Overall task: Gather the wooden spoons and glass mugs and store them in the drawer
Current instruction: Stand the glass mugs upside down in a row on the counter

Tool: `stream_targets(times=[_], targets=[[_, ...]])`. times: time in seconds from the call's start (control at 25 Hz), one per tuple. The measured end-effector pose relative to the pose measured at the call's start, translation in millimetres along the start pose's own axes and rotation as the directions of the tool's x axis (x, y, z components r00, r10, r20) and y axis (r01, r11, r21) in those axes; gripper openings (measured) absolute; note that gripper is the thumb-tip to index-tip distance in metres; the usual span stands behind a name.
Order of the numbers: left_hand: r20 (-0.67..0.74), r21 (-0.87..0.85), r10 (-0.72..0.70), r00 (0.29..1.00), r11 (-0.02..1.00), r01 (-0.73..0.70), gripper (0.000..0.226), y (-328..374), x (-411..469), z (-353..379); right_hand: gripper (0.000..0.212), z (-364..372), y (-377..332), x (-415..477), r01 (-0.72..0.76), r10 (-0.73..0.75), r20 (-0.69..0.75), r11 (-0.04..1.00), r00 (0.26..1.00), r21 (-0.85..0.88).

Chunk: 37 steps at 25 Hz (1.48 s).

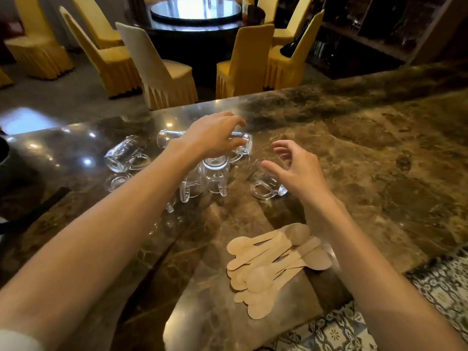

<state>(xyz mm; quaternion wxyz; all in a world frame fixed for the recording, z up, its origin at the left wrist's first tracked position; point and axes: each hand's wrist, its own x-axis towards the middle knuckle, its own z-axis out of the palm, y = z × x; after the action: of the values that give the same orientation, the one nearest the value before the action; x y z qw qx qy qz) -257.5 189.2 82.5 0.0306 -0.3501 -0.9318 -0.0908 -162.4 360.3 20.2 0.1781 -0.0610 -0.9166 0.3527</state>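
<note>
- The fingers [235,122] of the left hand [210,139] arch down over a clear glass mug [244,143] that lies on its side at the far edge of the group. The thumb sits low at the mug's near side. I cannot tell whether the hand actually clasps the glass.
- The fingers [281,150] of the right hand [297,173] are spread and loosely curved and hold nothing. The hand hovers just above a second tipped-over mug with a round handle [267,187].
- Between the two forearms, an upside-down mug [215,171] stands touching another handled mug [190,187].
- Further left, two more glass mugs [124,155] lie on their sides close together. The end of another glass shows beyond the left wrist.
- A loose pile of pale wooden spoons [273,259] lies nearer the person, under the right forearm and well apart from the mugs. The spoons overlap one another.
- Everything rests on a glossy brown marble counter [367,160].
- Beyond the counter, chairs in yellow covers [243,59] ring a round dark table [195,24].
- A patterned tile floor [440,287] shows at the lower right.
</note>
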Motion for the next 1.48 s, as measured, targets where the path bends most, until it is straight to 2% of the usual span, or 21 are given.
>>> stream_targets(times=[0.2, 0.44, 0.68, 0.84, 1.24, 1.48], targets=[[0.141, 0.126, -0.013, 0.99, 0.992, -0.005, 0.053, 5, 39, 20, 0.057, -5, 31, -13, -0.118, 0.118, 0.025, 0.993, 0.993, -0.029], [0.218, 0.27, -0.029, 0.975, 0.962, -0.031, 0.053, 11, 64, 48, 0.061, -2, 45, -24, -0.209, 0.206, 0.046, 0.977, 0.977, 0.047], [0.163, 0.376, -0.035, 0.986, 0.926, -0.029, 0.037, 22, 71, 56, 0.069, 6, 45, -33, -0.194, 0.184, 0.109, 0.977, 0.977, 0.089], [0.132, 0.444, -0.07, 0.989, 0.896, 0.004, 0.037, 29, 69, 58, 0.068, 5, 48, -32, -0.179, 0.167, 0.11, 0.977, 0.98, 0.113], [0.122, 0.436, -0.066, 0.99, 0.9, 0.007, 0.042, 27, 71, 60, 0.066, 2, 51, -30, -0.142, 0.129, 0.105, 0.981, 0.986, 0.13], [0.041, 0.268, -0.079, 0.996, 0.961, 0.065, 0.048, 25, 71, 43, 0.063, -22, 47, -5, -0.074, 0.071, 0.053, 0.996, 0.996, 0.059]])
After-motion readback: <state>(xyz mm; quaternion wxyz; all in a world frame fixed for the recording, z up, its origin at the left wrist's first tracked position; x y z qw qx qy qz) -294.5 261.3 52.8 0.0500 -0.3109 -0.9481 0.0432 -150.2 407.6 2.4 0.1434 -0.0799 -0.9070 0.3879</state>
